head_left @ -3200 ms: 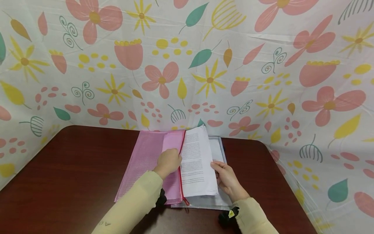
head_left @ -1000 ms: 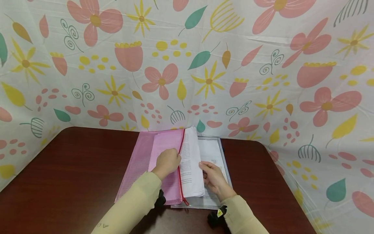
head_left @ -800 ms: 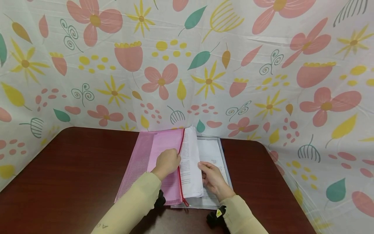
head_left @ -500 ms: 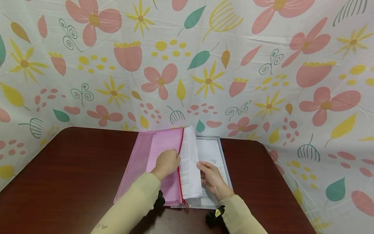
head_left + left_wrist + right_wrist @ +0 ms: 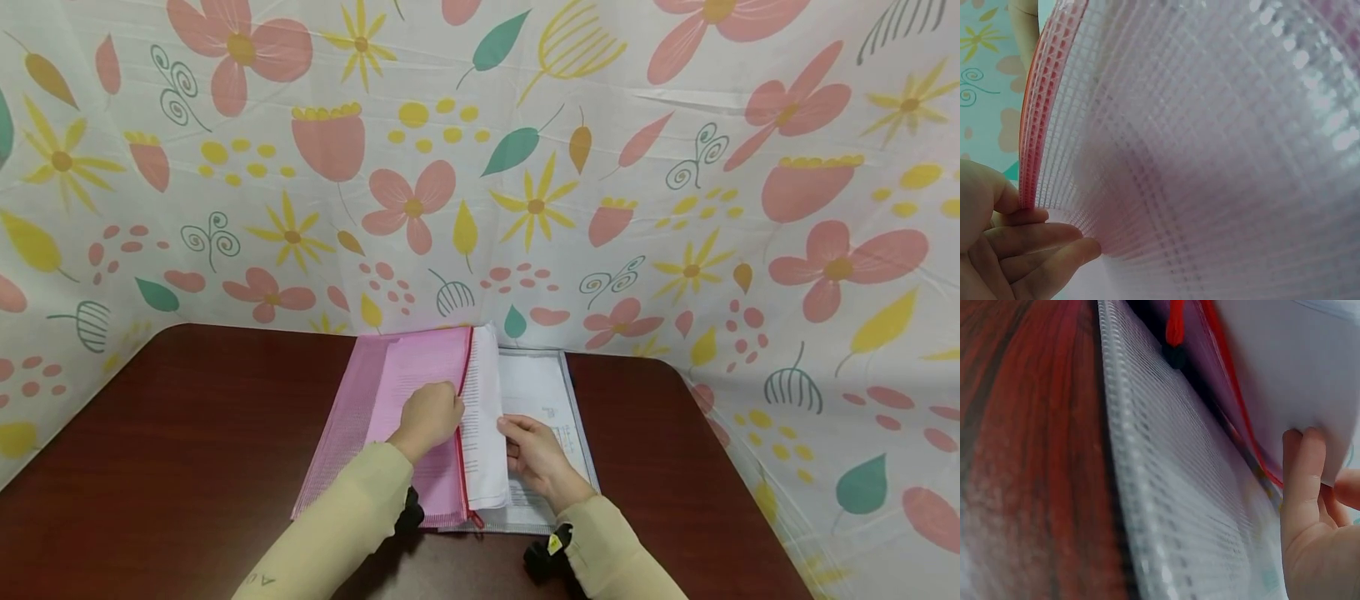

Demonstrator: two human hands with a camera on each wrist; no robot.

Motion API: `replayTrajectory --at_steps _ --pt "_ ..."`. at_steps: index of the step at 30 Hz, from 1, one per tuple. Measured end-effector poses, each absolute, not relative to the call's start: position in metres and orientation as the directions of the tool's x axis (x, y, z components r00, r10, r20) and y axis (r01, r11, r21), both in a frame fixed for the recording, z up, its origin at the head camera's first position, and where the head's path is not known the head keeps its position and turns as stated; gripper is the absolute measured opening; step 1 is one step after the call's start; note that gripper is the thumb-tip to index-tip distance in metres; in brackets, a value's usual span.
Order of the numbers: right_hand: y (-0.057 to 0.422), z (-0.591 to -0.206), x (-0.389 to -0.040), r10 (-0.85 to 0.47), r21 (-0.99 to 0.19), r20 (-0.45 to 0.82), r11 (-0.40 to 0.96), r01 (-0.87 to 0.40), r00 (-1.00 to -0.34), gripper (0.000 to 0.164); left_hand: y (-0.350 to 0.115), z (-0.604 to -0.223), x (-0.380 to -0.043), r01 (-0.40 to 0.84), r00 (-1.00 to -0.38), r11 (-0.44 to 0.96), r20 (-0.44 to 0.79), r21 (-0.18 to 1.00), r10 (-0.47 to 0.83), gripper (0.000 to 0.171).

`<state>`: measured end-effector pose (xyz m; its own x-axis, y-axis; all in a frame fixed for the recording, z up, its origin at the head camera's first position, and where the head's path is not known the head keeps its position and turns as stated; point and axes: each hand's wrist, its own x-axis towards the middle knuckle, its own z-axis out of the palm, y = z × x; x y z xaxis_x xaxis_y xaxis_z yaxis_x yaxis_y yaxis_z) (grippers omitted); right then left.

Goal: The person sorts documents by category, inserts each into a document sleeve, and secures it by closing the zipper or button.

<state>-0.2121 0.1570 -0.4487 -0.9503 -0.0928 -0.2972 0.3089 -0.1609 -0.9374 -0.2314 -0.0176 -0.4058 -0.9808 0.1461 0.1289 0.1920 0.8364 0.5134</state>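
Observation:
A pink mesh zipper pouch [image 5: 341, 442] with a red zipper edge [image 5: 462, 467] lies mid-table. My left hand [image 5: 429, 418] pinches that edge; the left wrist view shows thumb and forefinger on the red strip [image 5: 1035, 125] and the mesh lifted into a curve. A stack of printed papers [image 5: 487, 475] is mostly inside the pouch, showing through the pink mesh, with a strip sticking out to the right. My right hand [image 5: 542, 458] holds the stack by its right edge, fingers beneath and thumb on top. Under both lies a clear mesh pouch [image 5: 528, 387] with printed sheets inside.
The dark wooden table [image 5: 187, 442] extends on both sides of the pouches. A flowered cloth [image 5: 480, 167] hangs along its back edge. A red zipper pull [image 5: 1174, 325] dangles at the pink pouch's near corner.
My right hand has moved left, sliding the papers deeper into the pink pouch, so less sticks out and more of the clear pouch shows. My left hand stays at the zipper edge.

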Motion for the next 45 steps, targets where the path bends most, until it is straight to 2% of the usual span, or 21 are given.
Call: replayTrajectory --at_steps 8,25,40,45 --pt "0.153 -0.448 -0.217 -0.127 -0.94 -0.303 -0.123 0.318 -0.945 0.037 -0.016 -0.406 -0.232 0.213 -0.976 0.832 0.144 0.513 0.161 0.025" --pt "0.16 -0.435 -0.245 -0.056 -0.95 -0.283 0.152 0.272 -0.958 0.037 -0.02 -0.41 -0.23 0.238 -0.971 0.8 0.143 0.551 0.19 0.021" --pt "0.147 -0.437 -0.245 -0.053 -0.95 -0.252 0.205 0.236 -0.966 0.029 -0.021 -0.407 -0.23 0.28 -0.959 0.813 0.19 0.511 0.21 0.026" --pt "0.146 -0.436 -0.25 -0.001 -0.934 -0.264 0.25 0.255 -0.964 0.027 -0.022 -0.407 -0.23 0.276 -0.96 0.805 0.184 0.525 0.209 0.025"
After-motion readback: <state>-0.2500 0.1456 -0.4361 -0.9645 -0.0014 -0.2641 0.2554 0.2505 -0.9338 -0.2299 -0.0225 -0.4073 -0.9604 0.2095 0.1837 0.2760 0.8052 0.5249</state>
